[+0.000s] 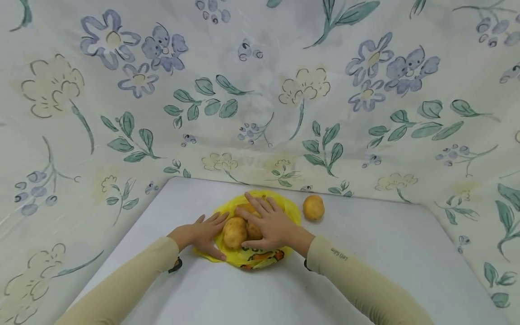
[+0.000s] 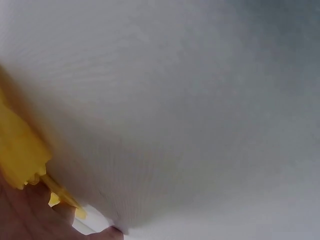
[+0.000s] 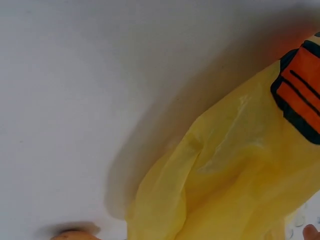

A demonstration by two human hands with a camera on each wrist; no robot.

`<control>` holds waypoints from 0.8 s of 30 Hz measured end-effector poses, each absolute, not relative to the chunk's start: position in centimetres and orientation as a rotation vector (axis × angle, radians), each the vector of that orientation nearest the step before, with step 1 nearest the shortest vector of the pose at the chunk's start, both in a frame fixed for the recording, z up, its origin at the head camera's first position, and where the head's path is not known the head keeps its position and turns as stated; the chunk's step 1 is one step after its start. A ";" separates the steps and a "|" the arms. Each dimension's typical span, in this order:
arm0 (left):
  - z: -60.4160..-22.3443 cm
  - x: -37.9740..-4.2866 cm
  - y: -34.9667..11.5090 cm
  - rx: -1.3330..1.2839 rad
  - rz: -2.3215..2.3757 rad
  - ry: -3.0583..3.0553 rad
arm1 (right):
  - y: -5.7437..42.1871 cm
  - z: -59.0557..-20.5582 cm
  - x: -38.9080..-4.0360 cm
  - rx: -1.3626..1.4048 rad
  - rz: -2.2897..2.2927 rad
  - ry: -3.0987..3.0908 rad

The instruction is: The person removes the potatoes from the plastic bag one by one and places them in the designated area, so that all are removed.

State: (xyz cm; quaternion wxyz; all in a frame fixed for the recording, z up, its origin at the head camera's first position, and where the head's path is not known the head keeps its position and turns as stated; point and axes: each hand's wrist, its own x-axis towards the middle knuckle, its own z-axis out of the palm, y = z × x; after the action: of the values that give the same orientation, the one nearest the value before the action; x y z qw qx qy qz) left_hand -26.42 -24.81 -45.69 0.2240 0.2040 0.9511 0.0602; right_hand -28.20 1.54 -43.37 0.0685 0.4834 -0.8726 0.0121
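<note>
A yellow plastic bag (image 1: 291, 208) with orange and black print lies spread on the table, several potatoes (image 1: 234, 233) resting on it. My left hand (image 1: 201, 234) rests along the bag's left side, fingers extended and thumb apart, beside the nearest potato. Over the potatoes on the right lies my right hand (image 1: 273, 225), its fingers spread and straight, partly covering them. In the left wrist view, the bag's crumpled edge (image 2: 22, 150) sits against the left hand (image 2: 30, 215). Folded yellow plastic (image 3: 235, 170) fills much of the right wrist view.
A single potato (image 1: 313, 208) sits off the bag, to its right near the back of the white table (image 1: 365, 253). Floral-patterned sheeting (image 1: 260, 117) rises behind the table and along both sides.
</note>
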 end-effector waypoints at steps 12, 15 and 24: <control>-45.6 -26.7 -24.6 0.590 0.093 2.637 | 0.6 -43.2 -28.2 1.483 0.029 -2.660; -45.5 -26.7 -24.4 0.606 0.105 2.635 | 0.4 -43.4 -28.1 1.494 0.038 -2.678; -45.3 -26.4 -24.6 0.579 0.103 2.634 | -0.5 -43.9 -28.0 1.531 0.071 -2.710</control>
State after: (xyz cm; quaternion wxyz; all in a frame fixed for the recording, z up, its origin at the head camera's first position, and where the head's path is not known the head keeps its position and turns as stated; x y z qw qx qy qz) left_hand -26.37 -24.58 -45.33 0.2198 0.2092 0.9521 0.0374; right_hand -27.95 -0.52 -43.89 0.0143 0.4917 -0.8703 0.0229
